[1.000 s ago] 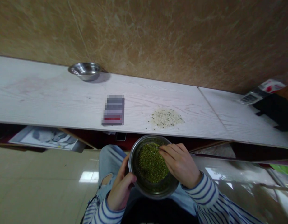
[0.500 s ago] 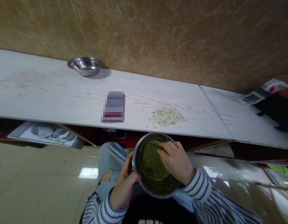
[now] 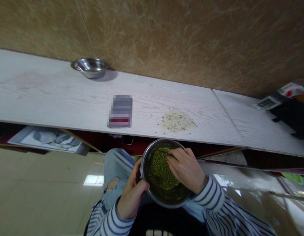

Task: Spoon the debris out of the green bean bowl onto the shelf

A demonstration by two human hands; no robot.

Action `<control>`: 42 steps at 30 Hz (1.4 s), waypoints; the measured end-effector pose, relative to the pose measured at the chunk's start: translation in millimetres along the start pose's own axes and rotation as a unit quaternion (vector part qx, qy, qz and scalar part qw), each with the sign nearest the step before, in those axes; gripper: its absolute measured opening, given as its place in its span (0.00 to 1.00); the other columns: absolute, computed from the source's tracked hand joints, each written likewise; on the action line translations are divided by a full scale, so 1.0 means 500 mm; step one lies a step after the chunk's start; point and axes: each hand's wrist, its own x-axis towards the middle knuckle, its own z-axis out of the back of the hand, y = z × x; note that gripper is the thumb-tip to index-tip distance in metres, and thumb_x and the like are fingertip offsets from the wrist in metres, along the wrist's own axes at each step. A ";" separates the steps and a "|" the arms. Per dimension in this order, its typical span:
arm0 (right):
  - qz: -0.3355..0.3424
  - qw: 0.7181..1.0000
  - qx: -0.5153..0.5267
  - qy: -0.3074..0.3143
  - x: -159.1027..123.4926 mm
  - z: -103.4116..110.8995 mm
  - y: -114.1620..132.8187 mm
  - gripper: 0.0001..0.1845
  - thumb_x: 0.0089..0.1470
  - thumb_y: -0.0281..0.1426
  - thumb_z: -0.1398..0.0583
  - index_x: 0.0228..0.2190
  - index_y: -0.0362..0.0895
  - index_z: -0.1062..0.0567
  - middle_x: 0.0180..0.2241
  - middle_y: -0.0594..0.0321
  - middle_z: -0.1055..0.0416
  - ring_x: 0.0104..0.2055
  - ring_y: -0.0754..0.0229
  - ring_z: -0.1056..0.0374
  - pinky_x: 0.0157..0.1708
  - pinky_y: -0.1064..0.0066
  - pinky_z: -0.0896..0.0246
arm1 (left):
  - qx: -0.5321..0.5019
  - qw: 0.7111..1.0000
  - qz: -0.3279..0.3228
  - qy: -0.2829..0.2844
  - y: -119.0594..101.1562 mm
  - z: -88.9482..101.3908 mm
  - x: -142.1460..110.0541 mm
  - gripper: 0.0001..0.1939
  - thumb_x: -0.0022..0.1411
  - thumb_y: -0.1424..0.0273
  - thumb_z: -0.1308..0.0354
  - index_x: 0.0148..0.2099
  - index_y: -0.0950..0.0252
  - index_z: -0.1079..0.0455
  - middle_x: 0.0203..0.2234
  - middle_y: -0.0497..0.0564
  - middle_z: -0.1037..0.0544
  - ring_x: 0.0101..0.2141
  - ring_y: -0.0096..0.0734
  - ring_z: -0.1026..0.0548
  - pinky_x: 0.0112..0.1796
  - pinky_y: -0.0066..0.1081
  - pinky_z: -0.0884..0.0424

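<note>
Clock directions are taken from the bowl, with the wall at twelve. At eleven o'clock, back by the wall, a steel dish (image 3: 90, 69) stands on the worktop (image 3: 55, 98); nearer, on about the same bearing, lies a flat slab (image 3: 121, 111), too blurred to identify. The left hand (image 3: 132, 196), at eight, is closed on the rim of the bowl (image 3: 166, 204), thumb over the edge. The bowl, held over the lap, contains green beans (image 3: 163, 172). The right hand (image 3: 185, 167) reaches in from three, fingertips bunched at the beans; whether they pinch anything I cannot tell. The step looks like picking through the beans, so the next move calls for a steady bowl and precise fingertips. Between twelve and one, a speckled white heap (image 3: 178, 121) lies on the worktop.
</note>
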 end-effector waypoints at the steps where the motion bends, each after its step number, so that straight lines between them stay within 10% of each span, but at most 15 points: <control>1: 0.001 1.000 -0.003 0.002 0.000 -0.001 0.000 0.07 0.58 0.27 0.43 0.35 0.43 0.24 0.39 0.60 0.27 0.42 0.57 0.36 0.39 0.61 0.51 | 0.003 1.000 -0.004 -0.002 0.001 0.000 0.000 0.32 0.40 0.79 0.46 0.51 0.57 0.28 0.48 0.47 0.24 0.53 0.42 0.34 0.53 0.38 0.42; 26: -0.027 0.997 0.064 -0.034 -0.006 -0.004 -0.007 0.08 0.59 0.28 0.45 0.34 0.43 0.25 0.39 0.57 0.26 0.42 0.56 0.34 0.40 0.62 0.49 | 0.023 0.999 0.013 0.033 0.013 0.014 0.013 0.34 0.41 0.79 0.45 0.53 0.55 0.30 0.51 0.46 0.26 0.55 0.41 0.36 0.52 0.35 0.42; 42: -0.101 0.944 0.309 -0.049 -0.009 0.026 -0.042 0.08 0.61 0.30 0.46 0.35 0.46 0.27 0.38 0.61 0.29 0.41 0.61 0.33 0.42 0.65 0.39 | -0.013 0.996 0.085 -0.037 -0.008 -0.021 0.016 0.35 0.39 0.78 0.45 0.54 0.57 0.33 0.37 0.45 0.24 0.32 0.30 0.32 0.28 0.28 0.36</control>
